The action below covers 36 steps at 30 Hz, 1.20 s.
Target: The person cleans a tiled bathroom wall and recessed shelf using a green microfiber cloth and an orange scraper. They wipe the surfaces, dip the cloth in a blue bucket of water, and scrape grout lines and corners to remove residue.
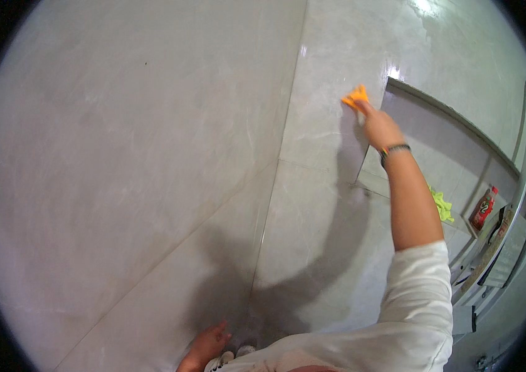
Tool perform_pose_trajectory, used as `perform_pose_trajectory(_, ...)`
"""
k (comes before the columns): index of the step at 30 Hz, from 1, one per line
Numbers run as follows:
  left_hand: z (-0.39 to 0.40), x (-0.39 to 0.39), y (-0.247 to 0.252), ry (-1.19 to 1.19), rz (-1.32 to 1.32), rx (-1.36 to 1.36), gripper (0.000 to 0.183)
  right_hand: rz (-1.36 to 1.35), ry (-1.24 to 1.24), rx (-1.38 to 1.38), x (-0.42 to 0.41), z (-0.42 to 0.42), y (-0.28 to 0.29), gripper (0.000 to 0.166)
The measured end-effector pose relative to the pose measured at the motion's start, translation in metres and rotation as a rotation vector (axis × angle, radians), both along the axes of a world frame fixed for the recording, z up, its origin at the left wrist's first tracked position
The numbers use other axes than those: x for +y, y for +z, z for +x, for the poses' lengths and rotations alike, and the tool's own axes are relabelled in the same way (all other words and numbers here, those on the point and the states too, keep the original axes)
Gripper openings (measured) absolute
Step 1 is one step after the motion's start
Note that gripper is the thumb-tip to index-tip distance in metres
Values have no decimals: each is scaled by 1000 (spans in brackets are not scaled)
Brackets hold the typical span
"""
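My right hand [381,128] reaches out at the end of a straight arm, gripping a small orange item [357,96] that looks like a folded cloth; blur hides its exact kind. The orange item is against the grey marbled wall panel [318,125], just left of a recessed niche [449,153]. A dark band circles that wrist. Low in the picture, my left hand [211,343] hangs beside my body with nothing visible in it and its fingers partly spread.
On the niche's ledge lie a crumpled yellow-green cloth [442,207] and a red drink bottle [483,208]. A metal ladder [507,218] stands close on the right. The wall corner [270,200] runs between two panels. My shoes [244,351] show below.
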<state>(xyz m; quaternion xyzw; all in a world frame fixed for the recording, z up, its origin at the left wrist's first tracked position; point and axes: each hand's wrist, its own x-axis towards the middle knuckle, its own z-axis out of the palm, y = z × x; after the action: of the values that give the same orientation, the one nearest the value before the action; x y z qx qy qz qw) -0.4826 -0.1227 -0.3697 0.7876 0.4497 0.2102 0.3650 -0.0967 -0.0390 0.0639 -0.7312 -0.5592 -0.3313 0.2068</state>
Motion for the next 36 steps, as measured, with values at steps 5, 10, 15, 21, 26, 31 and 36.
perform_pose_trajectory(5, 13, 0, 8, 7, -59, 2, 45, -12, -42, 13, 40, -40, 40, 41)
perform_pose_trajectory(10, 0, 2, -12, -54, 33, 52, 48, -56, -69, -17, -10, -2, 4, 38)
perform_pose_trajectory(15, 5, 5, 24, -86, -216, 164, 51, -17, -49, 28, 1, -6, 16, 38)
perform_pose_trajectory(21, 15, 17, -2, -82, -155, 67, 52, 65, 16, 0, 45, -48, 78, 38)
perform_pose_trajectory(26, 0, 26, -39, -193, -26, 187, 49, 86, 6, 61, -2, 3, 37, 38)
perform_pose_trajectory(31, 14, 22, 19, -97, -334, 214, 47, 193, 38, 31, 6, 11, 68, 38)
perform_pose_trajectory(36, 22, 29, -14, -117, -60, 205, 47, 232, 67, 11, 32, 0, 105, 37)
